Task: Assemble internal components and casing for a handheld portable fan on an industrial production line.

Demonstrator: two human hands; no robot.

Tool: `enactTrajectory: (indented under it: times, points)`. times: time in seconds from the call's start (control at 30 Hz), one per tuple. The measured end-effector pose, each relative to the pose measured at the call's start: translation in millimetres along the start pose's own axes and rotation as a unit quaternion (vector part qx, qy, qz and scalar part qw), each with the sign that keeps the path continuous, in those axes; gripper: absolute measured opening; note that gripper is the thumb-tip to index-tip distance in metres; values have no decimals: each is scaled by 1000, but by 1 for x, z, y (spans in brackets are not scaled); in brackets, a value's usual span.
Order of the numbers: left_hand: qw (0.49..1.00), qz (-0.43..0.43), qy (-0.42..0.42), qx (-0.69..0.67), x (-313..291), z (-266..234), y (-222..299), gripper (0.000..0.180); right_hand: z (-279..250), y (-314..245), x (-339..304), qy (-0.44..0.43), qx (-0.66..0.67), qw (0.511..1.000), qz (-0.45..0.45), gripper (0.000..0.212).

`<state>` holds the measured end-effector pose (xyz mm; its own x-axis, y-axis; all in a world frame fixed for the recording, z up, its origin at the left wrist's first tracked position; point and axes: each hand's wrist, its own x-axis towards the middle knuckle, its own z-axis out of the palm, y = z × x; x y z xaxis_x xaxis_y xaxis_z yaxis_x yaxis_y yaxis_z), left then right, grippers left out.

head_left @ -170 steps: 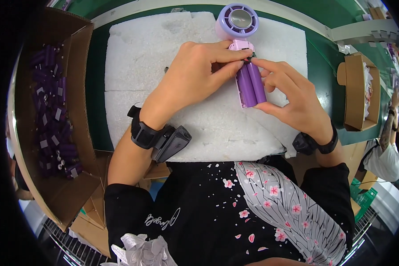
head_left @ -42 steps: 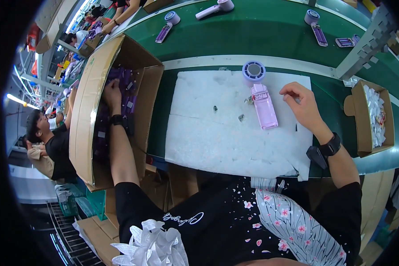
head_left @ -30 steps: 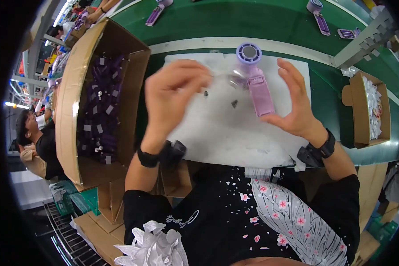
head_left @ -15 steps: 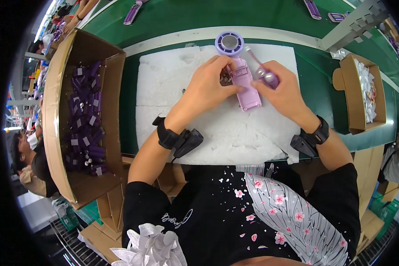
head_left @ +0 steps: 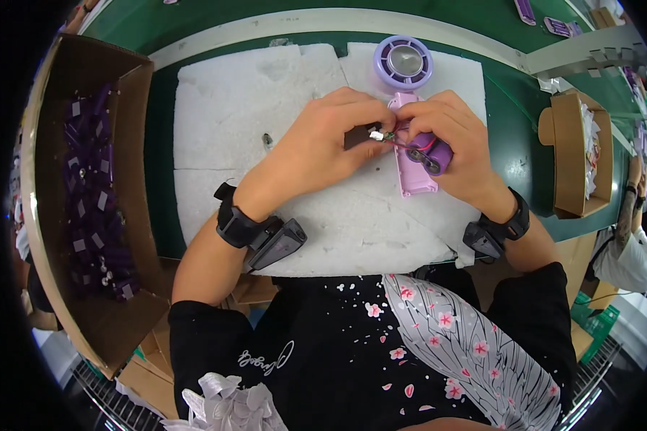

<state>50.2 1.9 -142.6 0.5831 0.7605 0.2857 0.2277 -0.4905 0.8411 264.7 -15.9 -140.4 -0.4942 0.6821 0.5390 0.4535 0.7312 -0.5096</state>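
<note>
Over the foam pad:
Left hand: the left hand (head_left: 323, 144) pinches a small white connector (head_left: 376, 134) between thumb and fingertips.
Right hand: the right hand (head_left: 456, 147) is closed round a purple battery cell (head_left: 433, 152), red wire running to the connector.
Fan: the pale purple handheld fan (head_left: 413, 172) lies on the white foam pad (head_left: 230, 108), under both hands, its round head (head_left: 402, 63) farther off.
Boxes: the left cardboard box (head_left: 86, 201) holds purple parts; the right cardboard box (head_left: 571, 154) holds white pieces.
Change: half a second ago the hands were already at the fan; they are now drawn closer together over its handle.
</note>
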Motion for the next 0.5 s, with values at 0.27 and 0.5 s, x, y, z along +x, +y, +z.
enactTrajectory:
  times: [0.27,0.5]
  points:
    - [998,-45,10,-33,-12,2,-16,22,12,-3,-4,-20,-17,1000,14,27]
    - [998,-56,-22,-6,-11,1,-12,34,11,-5,-7,-60,-52,997,13,27]
